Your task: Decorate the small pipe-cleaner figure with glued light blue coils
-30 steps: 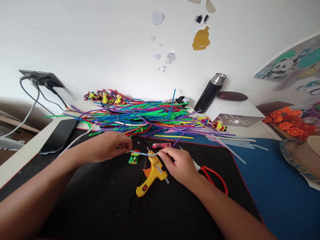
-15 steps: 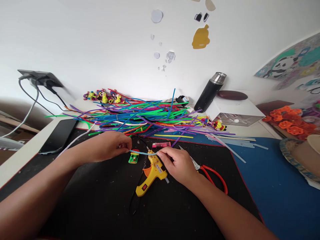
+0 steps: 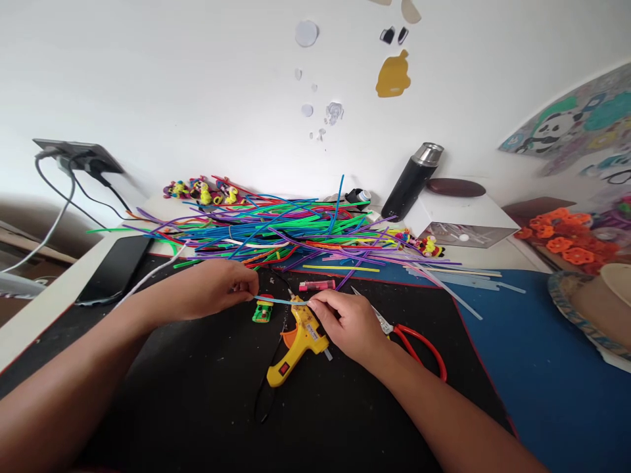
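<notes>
A light blue pipe cleaner (image 3: 280, 301) is stretched level between my two hands. Its left end is pinched by my left hand (image 3: 227, 289), its right end by my right hand (image 3: 348, 320). Beneath it a yellow hot glue gun (image 3: 298, 341) lies on the black mat (image 3: 197, 407), its nozzle pointing away from me. Close to my left fingertips lies a small green and red pipe-cleaner piece (image 3: 263, 309). A pink lighter (image 3: 317, 285) rests just beyond the glue gun. Red-handled scissors (image 3: 419, 341) lie partly hidden behind my right hand and wrist.
Many coloured pipe cleaners (image 3: 256, 230) are heaped along the back. Clear glue sticks (image 3: 458, 295) lie on the blue mat (image 3: 552, 368) to the right. A black thermos (image 3: 411, 180) stands by a white box (image 3: 468, 217). On the left is a phone (image 3: 114, 269).
Both hands keep their hold on the pipe cleaner in nearly the same position. The whole view has shifted very slightly; nothing else has visibly moved.
</notes>
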A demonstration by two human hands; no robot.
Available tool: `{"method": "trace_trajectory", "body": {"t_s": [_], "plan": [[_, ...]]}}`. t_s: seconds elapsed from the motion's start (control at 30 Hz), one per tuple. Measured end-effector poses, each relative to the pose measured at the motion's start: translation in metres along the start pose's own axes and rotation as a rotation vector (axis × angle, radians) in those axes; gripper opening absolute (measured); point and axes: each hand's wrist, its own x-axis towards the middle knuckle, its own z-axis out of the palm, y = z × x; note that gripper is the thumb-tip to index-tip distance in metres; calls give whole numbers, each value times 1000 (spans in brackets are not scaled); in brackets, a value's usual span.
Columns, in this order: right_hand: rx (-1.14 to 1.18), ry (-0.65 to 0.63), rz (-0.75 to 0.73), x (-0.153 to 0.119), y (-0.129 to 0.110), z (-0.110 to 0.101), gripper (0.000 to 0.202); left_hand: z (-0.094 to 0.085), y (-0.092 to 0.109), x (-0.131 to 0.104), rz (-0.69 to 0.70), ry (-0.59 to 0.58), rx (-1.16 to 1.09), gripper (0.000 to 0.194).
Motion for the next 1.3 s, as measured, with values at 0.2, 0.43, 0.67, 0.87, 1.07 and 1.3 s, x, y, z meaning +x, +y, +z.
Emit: {"method": "trace_trajectory", "body": {"t_s": [0.2, 0.43, 0.67, 0.87, 1.07, 1.3], "plan": [[8, 19, -2, -1, 2, 1, 28, -9, 2, -6, -4, 84, -105, 19], [233, 115, 60, 1, 0, 0, 22, -31, 25, -15, -66, 241, -207, 30], [409, 196, 130, 7, 3, -7, 31, -41, 54, 4, -22, 270, -276, 31], [401, 173, 144, 9, -1, -13, 39, -40, 72, 33, 57, 329, -247, 29], [320, 193, 131, 9, -1, -13, 40, -30, 72, 40, 83, 350, -311, 28], [338, 182, 131, 9, -4, -15, 38, -24, 66, 35, 91, 403, -364, 30]]}}
